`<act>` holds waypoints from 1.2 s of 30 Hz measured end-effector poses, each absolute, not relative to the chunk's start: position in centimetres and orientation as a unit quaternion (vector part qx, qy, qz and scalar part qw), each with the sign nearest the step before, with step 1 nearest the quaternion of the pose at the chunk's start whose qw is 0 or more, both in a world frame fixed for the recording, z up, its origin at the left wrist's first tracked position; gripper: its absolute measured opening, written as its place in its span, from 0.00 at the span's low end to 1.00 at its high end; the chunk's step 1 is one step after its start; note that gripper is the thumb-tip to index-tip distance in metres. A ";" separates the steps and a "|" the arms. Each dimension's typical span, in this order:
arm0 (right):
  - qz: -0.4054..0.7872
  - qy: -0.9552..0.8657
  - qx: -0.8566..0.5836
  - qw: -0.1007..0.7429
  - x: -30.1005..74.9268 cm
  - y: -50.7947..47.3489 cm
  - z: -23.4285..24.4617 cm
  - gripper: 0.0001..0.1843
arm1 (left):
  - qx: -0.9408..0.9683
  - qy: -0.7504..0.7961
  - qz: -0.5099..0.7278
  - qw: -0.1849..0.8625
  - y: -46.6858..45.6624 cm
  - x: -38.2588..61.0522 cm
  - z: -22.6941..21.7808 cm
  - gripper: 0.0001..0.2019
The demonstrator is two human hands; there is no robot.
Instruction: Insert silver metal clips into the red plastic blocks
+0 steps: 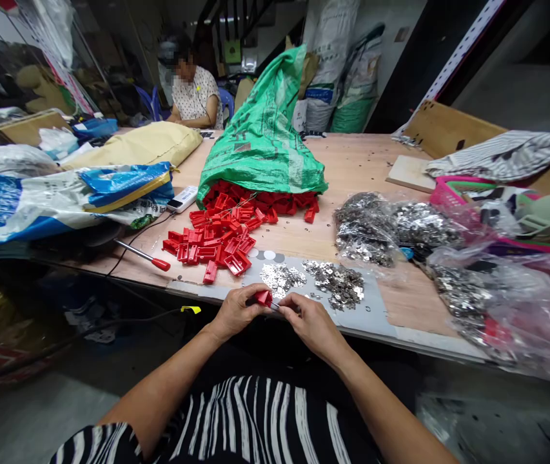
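My left hand (236,314) grips a small red plastic housing (263,298) at the table's front edge. Fingers of my right hand (312,322) are pinched around a thin metal piece (275,305) that meets the housing's right end; how far in it sits I cannot tell. Just beyond my hands, shiny flat metal pieces (282,278) lie on a grey sheet (374,303), beside a darker heap of metal pieces (340,285). Loose red housings (211,241) spread out behind and to the left, spilling from the mouth of a green woven sack (265,151).
Plastic bags of metal parts (366,225) and a pink basket (443,190) stand on the right. At left are a red-handled lever (158,263), a white device (182,199) with a cable, and blue-white sacks (62,200). A person (197,96) sits across the table.
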State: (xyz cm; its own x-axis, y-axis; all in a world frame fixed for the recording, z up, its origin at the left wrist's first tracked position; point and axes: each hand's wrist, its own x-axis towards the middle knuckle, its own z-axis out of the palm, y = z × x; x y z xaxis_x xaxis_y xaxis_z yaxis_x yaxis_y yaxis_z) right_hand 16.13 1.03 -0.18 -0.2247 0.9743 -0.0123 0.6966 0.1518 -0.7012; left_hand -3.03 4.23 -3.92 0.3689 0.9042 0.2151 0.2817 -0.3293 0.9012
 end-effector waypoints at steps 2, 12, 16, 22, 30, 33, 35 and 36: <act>0.310 -0.722 -0.573 0.235 16.2 0.9 -0.1 0.07 | 0.722 0.402 0.377 0.419 4.3 -3.2 -3.8 0.17; 0.259 -0.749 -0.584 0.172 15.3 1.2 0.0 0.05 | 0.750 0.387 0.376 0.383 4.3 -3.2 -4.2 0.17; 0.246 -0.751 -0.593 0.155 14.9 1.6 0.4 0.06 | 0.749 0.392 0.373 0.383 4.2 -3.0 -4.1 0.18; 0.220 -0.764 -0.588 0.149 14.8 1.1 -0.2 0.07 | 0.740 0.397 0.385 0.384 4.0 -2.6 -3.8 0.17; 0.304 -0.727 -0.536 0.303 16.6 -0.5 0.4 0.12 | 0.539 0.400 0.490 0.556 2.6 -2.3 -1.5 0.18; 0.369 -0.709 -0.520 0.302 16.9 -1.2 0.9 0.16 | 0.380 0.355 0.499 0.693 1.8 -2.0 -0.6 0.16; 0.388 -0.714 -0.501 0.298 16.8 -1.6 1.2 0.21 | 0.295 0.315 0.478 0.765 1.3 -1.7 -0.5 0.11; 0.392 -0.719 -0.494 0.293 16.7 -1.8 1.3 0.23 | 0.257 0.296 0.466 0.793 1.0 -1.5 -0.5 0.10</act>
State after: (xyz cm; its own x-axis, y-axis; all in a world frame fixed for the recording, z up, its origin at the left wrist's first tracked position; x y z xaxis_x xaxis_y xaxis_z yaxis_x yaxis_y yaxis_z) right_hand 16.69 -1.78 1.26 -0.3400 0.9398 0.0343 0.4805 0.2049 -0.8527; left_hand -1.52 0.99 -0.50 0.3903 0.8915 -0.2301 -0.5874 0.4336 0.6834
